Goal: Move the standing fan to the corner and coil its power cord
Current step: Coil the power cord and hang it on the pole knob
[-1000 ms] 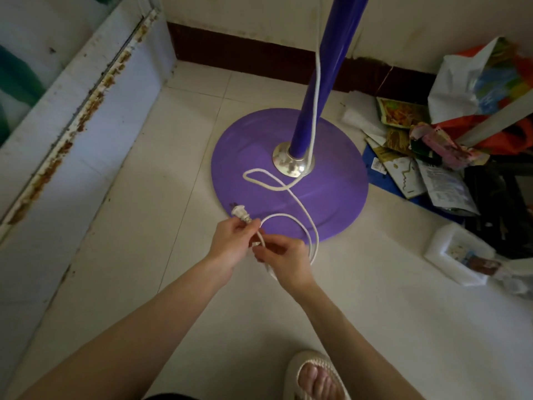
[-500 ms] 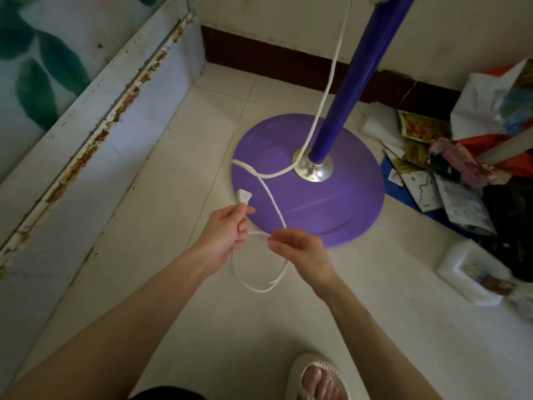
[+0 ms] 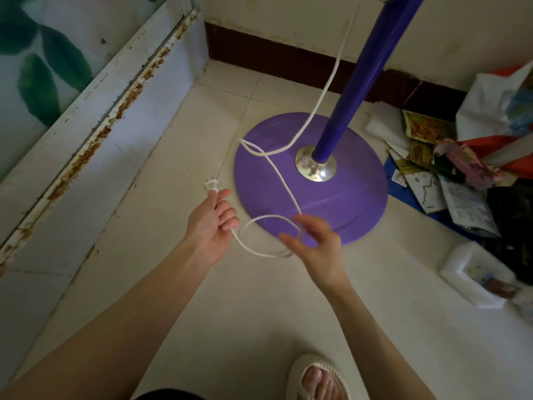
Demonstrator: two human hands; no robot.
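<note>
We see the fan's purple round base (image 3: 340, 203) flat on the tiled floor (image 3: 178, 157) near the corner of the room, with its blue pole (image 3: 360, 79) rising from a shiny metal collar (image 3: 315, 168). The white power cord (image 3: 323, 96) comes down beside the pole, bends over the left part of the base, runs across it toward us and forms a loose loop between our hands.

Our left hand (image 3: 212, 223) is closed around the cord just behind the plug (image 3: 211, 186), which sticks up past the fingers with its prongs pointing away from us. Our right hand (image 3: 315, 243) has its fingers spread and curled loosely; the loop passes by its fingertips, but we cannot tell whether it grips the cord.

To the right of the base lies a heap of papers and packets (image 3: 450, 180), and a white foam tray (image 3: 478, 275) sits nearer. A sandalled foot (image 3: 317, 379) shows at the bottom edge.
</note>
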